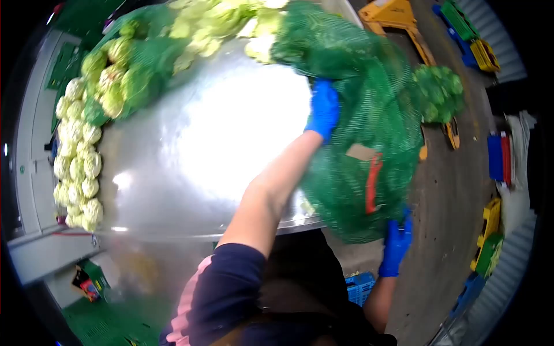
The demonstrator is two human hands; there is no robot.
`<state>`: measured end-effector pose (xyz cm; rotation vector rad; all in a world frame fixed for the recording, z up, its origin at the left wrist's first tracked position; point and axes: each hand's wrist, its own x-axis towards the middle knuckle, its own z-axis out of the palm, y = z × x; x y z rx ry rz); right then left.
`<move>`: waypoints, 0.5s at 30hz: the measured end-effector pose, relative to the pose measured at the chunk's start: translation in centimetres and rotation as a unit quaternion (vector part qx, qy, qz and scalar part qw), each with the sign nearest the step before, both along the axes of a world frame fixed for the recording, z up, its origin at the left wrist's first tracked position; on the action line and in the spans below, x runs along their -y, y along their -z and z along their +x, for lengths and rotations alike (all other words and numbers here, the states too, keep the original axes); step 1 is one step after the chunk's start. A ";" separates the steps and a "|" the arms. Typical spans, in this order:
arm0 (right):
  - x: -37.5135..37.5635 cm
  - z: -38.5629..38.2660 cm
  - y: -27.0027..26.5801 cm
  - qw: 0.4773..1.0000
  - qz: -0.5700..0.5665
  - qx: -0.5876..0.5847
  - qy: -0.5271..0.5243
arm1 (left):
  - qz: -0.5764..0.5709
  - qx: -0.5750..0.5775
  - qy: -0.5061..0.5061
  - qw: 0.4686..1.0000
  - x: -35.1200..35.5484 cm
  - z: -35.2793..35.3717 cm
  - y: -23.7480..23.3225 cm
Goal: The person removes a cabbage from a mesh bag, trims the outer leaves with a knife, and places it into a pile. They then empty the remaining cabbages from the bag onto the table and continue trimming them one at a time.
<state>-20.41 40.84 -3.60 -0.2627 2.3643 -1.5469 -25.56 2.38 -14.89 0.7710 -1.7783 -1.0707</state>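
Note:
A large green mesh bag (369, 109) lies crumpled over the right end of the steel table, with a red strip (373, 183) and a tan label (361, 152) on it. My left hand (325, 108), in a blue glove, grips the bag's near-left side over the table; its fingertips are partly hidden in the netting. Down at the bag's lower right corner, my right hand (397, 242), also blue-gloved and somewhat blurred, holds the mesh edge beyond the table. Loose pale green leaves (219, 23) lie at the far side, left of the bag.
Trimmed cabbage heads (75, 155) stand stacked along the steel table's (150, 167) left end. Another green net (150, 63) with cabbages lies at the back left. An orange pallet jack (398, 17) and a blue crate (360, 287) stand on the floor.

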 end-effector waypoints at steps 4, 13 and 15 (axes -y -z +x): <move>1.9 -3.3 -5.3 0.990 -0.007 -0.028 0.138 | 0.101 -0.133 0.040 0.985 -0.1 1.0 -4.9; 18.5 5.6 -9.0 0.977 -0.167 -0.134 -0.014 | -0.007 -0.242 -0.094 0.966 11.4 31.3 -23.6; 24.1 10.6 -9.4 0.961 -0.223 -0.101 -0.129 | -0.024 -0.185 -0.187 0.965 13.6 42.3 -23.5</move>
